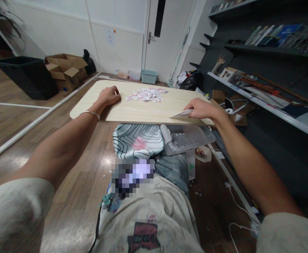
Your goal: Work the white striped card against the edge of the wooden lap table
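A heap of small white and pinkish paper scraps (148,94) lies in the middle of a pale wooden tabletop (133,111). To the left of the heap, my left hand (110,96) rests on the board with its fingers curled in; whatever they hold, if anything, is hidden. On the right side, near the front edge, my right hand (200,108) is closed on a thin white card with dark stripes (182,113). The card tilts low over the tabletop, its tip pointing left toward the front of the heap.
Below the board are a patterned cushion-like thing (136,138), a clear plastic box (188,138) and a blurred phone-like screen (136,172). A black bin (27,75) and cardboard boxes (64,72) stand left. Shelves (264,51) line the right.
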Motion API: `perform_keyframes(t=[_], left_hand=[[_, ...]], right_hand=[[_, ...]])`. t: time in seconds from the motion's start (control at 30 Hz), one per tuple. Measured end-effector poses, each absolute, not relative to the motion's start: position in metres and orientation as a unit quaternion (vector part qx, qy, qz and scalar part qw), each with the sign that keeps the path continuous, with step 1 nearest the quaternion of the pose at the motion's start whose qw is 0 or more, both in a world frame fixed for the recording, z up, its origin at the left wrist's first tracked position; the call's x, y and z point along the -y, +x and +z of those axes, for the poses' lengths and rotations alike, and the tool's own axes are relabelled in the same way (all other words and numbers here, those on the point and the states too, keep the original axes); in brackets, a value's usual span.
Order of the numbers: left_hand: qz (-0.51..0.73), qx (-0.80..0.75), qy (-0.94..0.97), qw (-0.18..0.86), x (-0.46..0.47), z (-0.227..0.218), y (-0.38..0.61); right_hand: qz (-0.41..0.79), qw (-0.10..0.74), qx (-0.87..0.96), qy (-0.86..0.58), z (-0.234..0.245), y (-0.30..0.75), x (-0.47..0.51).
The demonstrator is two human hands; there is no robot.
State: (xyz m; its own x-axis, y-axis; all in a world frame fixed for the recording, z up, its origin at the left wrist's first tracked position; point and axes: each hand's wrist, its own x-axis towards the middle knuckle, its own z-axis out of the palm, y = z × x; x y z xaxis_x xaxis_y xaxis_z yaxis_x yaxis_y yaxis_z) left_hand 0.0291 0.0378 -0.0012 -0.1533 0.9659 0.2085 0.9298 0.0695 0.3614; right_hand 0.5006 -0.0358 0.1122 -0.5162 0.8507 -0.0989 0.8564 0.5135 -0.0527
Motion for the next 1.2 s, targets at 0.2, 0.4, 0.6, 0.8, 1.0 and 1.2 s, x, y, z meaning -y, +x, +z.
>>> perform_keyframes(t=[0.2,0.4,0.6,0.8,1.0,1.2], left_hand=[[0.218,-0.739,0.635,0.05,-0.04,-0.003,0.031],[0.249,-0.736,0.626,0.069,-0.04,-0.003,0.032],[0.251,-0.736,0.625,0.063,-0.041,-0.004,0.031],[0.249,-0.73,0.633,0.068,-0.04,-0.002,0.032],[0.251,-0.73,0.633,0.055,-0.041,-0.003,0.03],[0.254,-0.732,0.63,0.06,-0.041,-0.003,0.03]], right_hand=[[-0.06,0.025,-0.854,0.516,0.113,0.492,0.019],[-0.053,0.026,-0.853,0.519,0.115,0.48,0.007],[-0.041,0.038,-0.851,0.522,0.121,0.467,-0.004],[-0.04,0.053,-0.846,0.53,0.124,0.451,-0.025],[-0.036,0.056,-0.847,0.527,0.128,0.439,-0.036],[-0.033,0.069,-0.83,0.552,0.134,0.432,-0.038]])
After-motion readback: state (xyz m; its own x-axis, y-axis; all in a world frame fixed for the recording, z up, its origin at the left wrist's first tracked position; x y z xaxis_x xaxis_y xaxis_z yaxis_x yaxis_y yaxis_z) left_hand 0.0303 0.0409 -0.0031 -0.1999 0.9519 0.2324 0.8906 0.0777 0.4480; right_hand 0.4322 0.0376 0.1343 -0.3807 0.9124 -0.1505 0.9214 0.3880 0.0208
